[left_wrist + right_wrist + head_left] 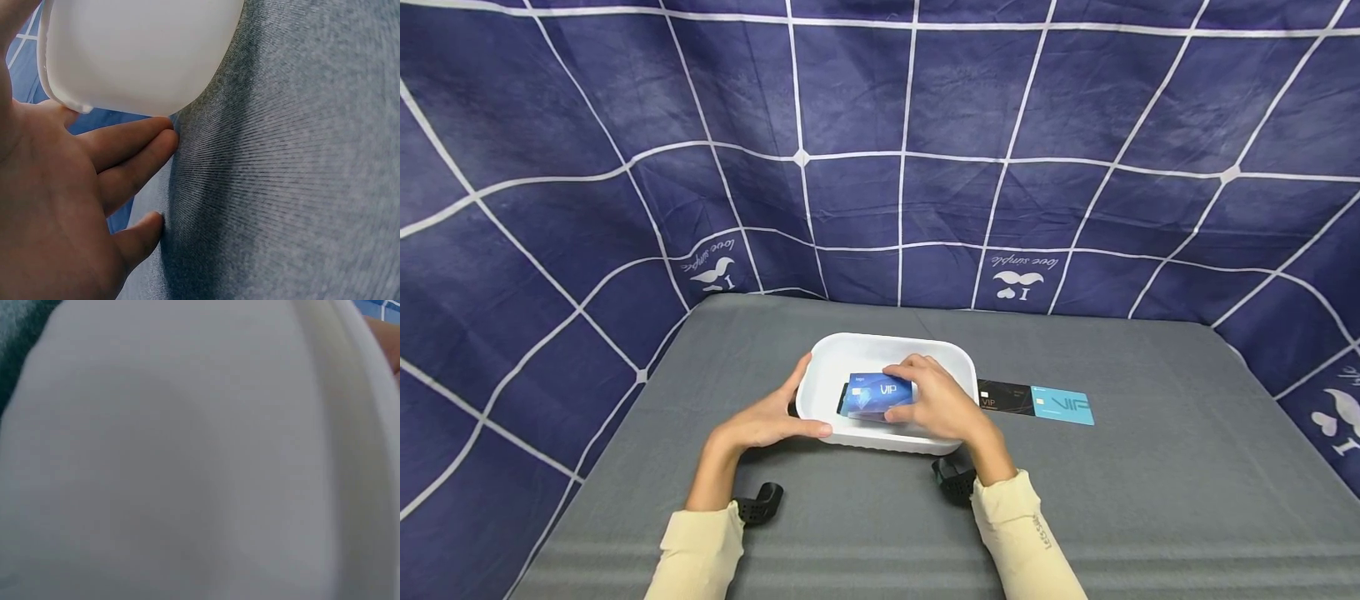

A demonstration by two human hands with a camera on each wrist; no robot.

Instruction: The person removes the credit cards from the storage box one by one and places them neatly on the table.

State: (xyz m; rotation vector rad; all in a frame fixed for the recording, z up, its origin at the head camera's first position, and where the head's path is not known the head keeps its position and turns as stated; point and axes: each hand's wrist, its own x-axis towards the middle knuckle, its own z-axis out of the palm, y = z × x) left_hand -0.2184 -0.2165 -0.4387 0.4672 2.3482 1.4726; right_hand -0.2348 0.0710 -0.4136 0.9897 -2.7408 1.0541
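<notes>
If the left hand [767, 419] (spread wide) jolts the tray's [883, 440] left edge, the right hand's [938, 402] pinched blue card [876, 392] could slip.

The white tray [895, 354] and blue card [867, 392] look like smooth plastic. The grey table cover [1150, 475] is matt, finely ribbed cloth — the blue backdrop [958, 100], creased fabric.

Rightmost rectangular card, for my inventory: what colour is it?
The rightmost card is light blue, clearest in the head view.

Left hand [767, 419] spreads its thumb [806, 427] wide from straight fingers [125, 140]; right hand [936, 402] pinches, palm downward.
</notes>
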